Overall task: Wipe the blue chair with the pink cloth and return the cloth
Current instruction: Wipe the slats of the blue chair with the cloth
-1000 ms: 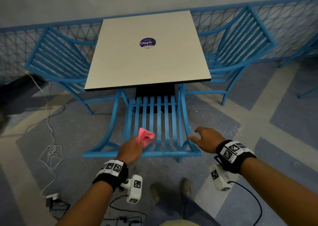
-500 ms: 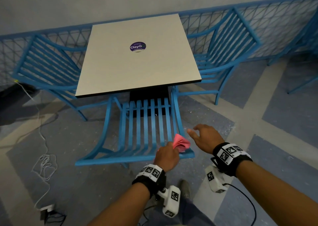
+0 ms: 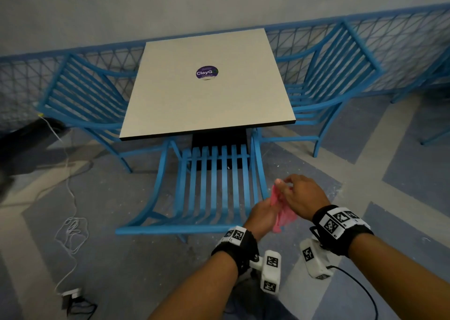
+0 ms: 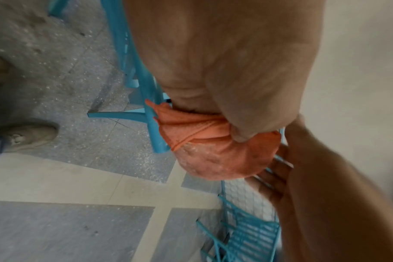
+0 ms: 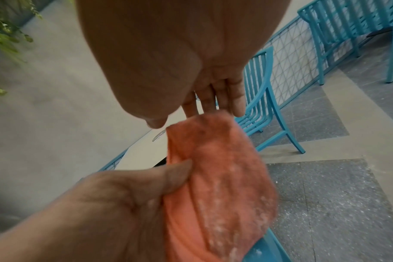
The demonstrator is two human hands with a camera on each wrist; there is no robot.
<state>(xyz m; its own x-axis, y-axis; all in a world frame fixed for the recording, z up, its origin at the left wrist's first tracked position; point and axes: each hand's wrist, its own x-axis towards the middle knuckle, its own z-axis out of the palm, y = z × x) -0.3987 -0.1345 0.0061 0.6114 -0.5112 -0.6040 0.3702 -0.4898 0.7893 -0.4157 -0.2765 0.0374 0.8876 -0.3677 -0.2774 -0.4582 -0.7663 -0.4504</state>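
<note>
The blue chair [image 3: 214, 188] stands tucked under the table, its slatted seat towards me. Off its front right corner, over the floor, my left hand [image 3: 259, 215] grips the pink cloth [image 3: 283, 213] between thumb and fingers. The cloth hangs crumpled and carries white dust [image 5: 218, 177]. My right hand [image 3: 300, 195] is at the cloth's top edge. In the right wrist view its fingers [image 5: 213, 99] lie straight behind that edge, and the thumb tip is just beside the corner. The left wrist view shows my left thumb pressed onto the cloth [image 4: 213, 150].
A square grey table [image 3: 207, 95] with a purple sticker stands over the chair. Two more blue chairs [image 3: 85, 100] [image 3: 328, 81] flank it, before a blue mesh railing [image 3: 401, 42]. A white cable [image 3: 70, 232] and a plug [image 3: 73, 295] lie on the floor at left. My shoe [image 4: 27, 136] is near the chair leg.
My left hand has swept the cloth from the left of the seat to its right front corner and off the chair. My right hand has come in to the cloth's top.
</note>
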